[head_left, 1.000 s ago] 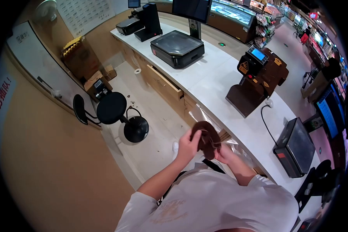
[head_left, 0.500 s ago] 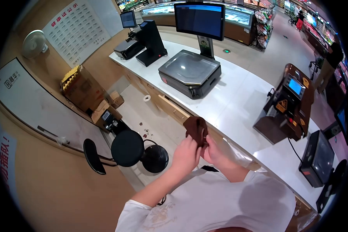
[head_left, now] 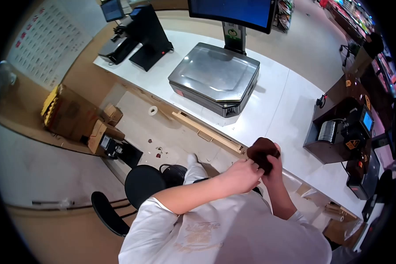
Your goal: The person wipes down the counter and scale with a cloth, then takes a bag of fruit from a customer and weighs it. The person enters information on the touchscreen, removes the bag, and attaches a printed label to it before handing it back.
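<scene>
A dark brown cloth [head_left: 261, 152] is bunched up above the counter's front edge, near the open drawer [head_left: 209, 133]. My left hand [head_left: 243, 175] has its fingers curled against the cloth's lower left side. On the right side, my right hand [head_left: 273, 166] grips the same cloth, with its thumb and fingers around the edge. Both hands are close together, in front of my white shirt. Beyond them on the white counter sits a scale [head_left: 215, 72] with a metal plate.
A wrapping machine [head_left: 339, 127] stands on the counter [head_left: 290, 119] to the right. At the lower left are a black stool [head_left: 144, 185] and a chair back [head_left: 108, 213]. Boxes [head_left: 70, 116] and debris lie on the floor. A person [head_left: 365, 55] stands far right.
The view has shifted, bringing the scale and drawer closer. Both hands have moved right with the cloth, which is now more bunched between them. A foot now shows on the floor.
</scene>
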`<state>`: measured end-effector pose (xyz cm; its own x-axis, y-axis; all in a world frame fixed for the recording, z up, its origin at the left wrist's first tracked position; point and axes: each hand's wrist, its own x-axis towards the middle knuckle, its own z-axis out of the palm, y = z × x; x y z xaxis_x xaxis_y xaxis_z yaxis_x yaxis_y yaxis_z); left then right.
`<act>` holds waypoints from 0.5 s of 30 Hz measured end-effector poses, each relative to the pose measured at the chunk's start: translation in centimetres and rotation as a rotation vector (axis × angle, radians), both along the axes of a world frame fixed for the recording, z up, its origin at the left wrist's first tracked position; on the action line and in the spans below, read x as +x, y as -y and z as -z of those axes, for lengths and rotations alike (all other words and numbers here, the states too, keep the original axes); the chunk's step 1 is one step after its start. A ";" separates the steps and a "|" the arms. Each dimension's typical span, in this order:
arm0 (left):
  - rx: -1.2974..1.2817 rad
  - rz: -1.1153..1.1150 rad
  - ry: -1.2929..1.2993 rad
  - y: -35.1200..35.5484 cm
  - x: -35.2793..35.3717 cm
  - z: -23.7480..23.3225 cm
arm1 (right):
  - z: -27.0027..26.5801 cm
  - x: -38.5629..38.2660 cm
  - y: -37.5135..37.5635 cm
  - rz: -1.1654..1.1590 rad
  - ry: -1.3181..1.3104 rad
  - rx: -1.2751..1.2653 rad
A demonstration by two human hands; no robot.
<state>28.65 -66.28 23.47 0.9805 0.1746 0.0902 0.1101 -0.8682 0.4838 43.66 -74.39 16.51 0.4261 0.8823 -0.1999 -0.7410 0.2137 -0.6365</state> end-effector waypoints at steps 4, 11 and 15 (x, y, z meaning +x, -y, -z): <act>-0.168 0.266 -0.074 -7.7 -2.1 0.8 | 0.4 -2.5 -2.6 0.127 0.021 -0.097; -0.003 0.419 -0.062 -23.1 -6.7 3.5 | 0.9 -9.8 -16.1 0.129 0.402 -0.291; -0.098 0.529 -0.229 -32.2 -8.7 0.8 | -2.7 -14.0 -26.1 0.191 0.421 -0.454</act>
